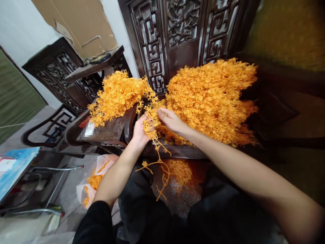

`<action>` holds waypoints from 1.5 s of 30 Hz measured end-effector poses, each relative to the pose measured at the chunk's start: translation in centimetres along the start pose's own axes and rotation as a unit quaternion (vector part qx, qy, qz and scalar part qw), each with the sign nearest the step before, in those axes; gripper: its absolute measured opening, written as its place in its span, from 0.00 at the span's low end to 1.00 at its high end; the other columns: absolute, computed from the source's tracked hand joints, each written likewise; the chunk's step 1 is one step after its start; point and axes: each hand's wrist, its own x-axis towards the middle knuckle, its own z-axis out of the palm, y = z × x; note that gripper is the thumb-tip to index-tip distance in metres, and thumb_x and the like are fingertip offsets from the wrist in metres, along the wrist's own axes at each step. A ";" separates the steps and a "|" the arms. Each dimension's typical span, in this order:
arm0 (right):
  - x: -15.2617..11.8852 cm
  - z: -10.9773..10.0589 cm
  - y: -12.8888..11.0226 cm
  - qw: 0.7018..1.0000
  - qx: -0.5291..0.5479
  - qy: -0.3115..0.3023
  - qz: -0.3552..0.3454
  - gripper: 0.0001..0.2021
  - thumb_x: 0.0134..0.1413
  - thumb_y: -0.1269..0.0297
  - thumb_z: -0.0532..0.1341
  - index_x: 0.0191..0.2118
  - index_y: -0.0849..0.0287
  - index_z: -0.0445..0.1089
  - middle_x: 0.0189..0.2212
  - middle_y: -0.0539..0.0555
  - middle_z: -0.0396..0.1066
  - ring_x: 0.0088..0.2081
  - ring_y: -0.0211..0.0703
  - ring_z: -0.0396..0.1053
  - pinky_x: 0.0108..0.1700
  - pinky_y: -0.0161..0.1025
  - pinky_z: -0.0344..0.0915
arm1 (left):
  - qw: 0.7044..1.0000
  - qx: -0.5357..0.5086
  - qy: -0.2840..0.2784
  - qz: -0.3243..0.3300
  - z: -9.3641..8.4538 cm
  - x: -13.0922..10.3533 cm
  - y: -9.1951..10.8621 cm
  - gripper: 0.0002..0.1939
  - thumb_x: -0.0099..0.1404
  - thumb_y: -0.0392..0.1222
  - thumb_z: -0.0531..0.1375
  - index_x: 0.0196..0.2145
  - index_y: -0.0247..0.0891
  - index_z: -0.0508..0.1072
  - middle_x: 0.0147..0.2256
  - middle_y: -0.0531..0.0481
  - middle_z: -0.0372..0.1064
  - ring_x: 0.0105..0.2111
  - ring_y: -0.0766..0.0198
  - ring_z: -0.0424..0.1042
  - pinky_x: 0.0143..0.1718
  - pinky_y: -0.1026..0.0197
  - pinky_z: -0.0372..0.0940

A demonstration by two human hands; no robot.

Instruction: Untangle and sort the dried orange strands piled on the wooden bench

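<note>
Both of my hands meet at the middle of the head view around an orange branched strand with small flower-like tips [151,122]. My left hand [141,130] is closed around it, and bare orange stems hang below toward my lap. Fingers of my right hand [169,119] pinch the strand's upper right side; their tips are partly hidden among the orange pieces. Behind my right hand a big heap of orange strands [210,98] lies on the dark wooden seat. Beyond my left hand rests a smaller orange heap [119,95].
Carved dark wooden chair backs [182,47] rise behind the heaps. At lower left sits a plastic bag [82,193] with orange pieces. A blue-topped folding table [22,166] stands at the left edge. More orange pieces [180,173] lie below the seat.
</note>
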 end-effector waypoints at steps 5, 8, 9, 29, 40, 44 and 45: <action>1.0 -2.3 -0.1 0.974 -0.200 0.069 -0.079 0.34 0.64 0.28 0.46 0.23 0.54 0.53 0.20 0.47 0.52 0.25 0.38 0.53 0.32 0.41 0.48 | 0.999 -0.006 -0.033 -0.021 -0.2 -0.4 -1.1 0.07 0.60 0.32 0.65 0.32 0.35 0.68 0.21 0.58 0.60 0.15 0.76 0.57 0.15 0.72 0.48; 1.6 -3.5 0.5 0.967 -0.228 0.068 -0.093 0.35 0.63 0.26 0.44 0.22 0.54 0.52 0.19 0.46 0.52 0.24 0.38 0.52 0.31 0.40 0.47 | 0.999 0.001 -0.029 -0.030 0.0 -0.7 -1.3 0.06 0.60 0.31 0.64 0.32 0.34 0.69 0.20 0.57 0.60 0.15 0.75 0.57 0.15 0.72 0.49; 1.8 -3.8 0.7 0.966 -0.230 0.066 -0.095 0.36 0.63 0.25 0.44 0.21 0.54 0.52 0.18 0.46 0.51 0.24 0.37 0.51 0.31 0.40 0.47 | 0.999 0.005 -0.023 -0.035 0.1 -0.8 -1.1 0.06 0.60 0.31 0.64 0.32 0.34 0.69 0.20 0.57 0.61 0.15 0.75 0.57 0.15 0.72 0.49; 1.6 -10.1 0.4 0.969 0.140 0.196 0.059 0.30 0.54 0.28 0.62 0.32 0.53 0.62 0.24 0.50 0.68 0.19 0.35 0.58 0.20 0.36 0.55 | 0.998 -0.054 -0.002 0.018 -0.5 -1.5 3.7 0.11 0.67 0.30 0.55 0.26 0.37 0.64 0.17 0.58 0.53 0.13 0.74 0.54 0.13 0.72 0.49; -0.2 -3.1 -3.9 0.998 -0.044 0.035 -0.018 0.25 0.55 0.35 0.66 0.34 0.57 0.74 0.28 0.52 0.69 0.30 0.39 0.64 0.33 0.41 0.61 | 0.997 0.069 -0.032 -0.003 -0.3 -0.8 -0.7 0.09 0.56 0.35 0.69 0.34 0.33 0.74 0.20 0.55 0.64 0.16 0.73 0.60 0.16 0.70 0.51; 1.0 -6.3 -3.3 0.961 -0.057 0.269 -0.033 0.30 0.67 0.32 0.49 0.35 0.56 0.67 0.31 0.55 0.69 0.29 0.38 0.63 0.30 0.39 0.57 | 0.994 0.105 -0.003 -0.003 -0.3 -1.2 -0.8 0.08 0.53 0.34 0.67 0.33 0.31 0.75 0.22 0.53 0.67 0.16 0.72 0.61 0.18 0.68 0.54; 1.2 -7.0 -3.1 0.956 -0.038 0.291 -0.019 0.31 0.68 0.32 0.44 0.38 0.55 0.67 0.32 0.56 0.69 0.27 0.37 0.62 0.29 0.39 0.55 | 0.994 0.108 0.002 0.003 -0.3 -1.2 -0.8 0.08 0.53 0.34 0.67 0.33 0.31 0.75 0.21 0.53 0.67 0.16 0.72 0.61 0.18 0.68 0.54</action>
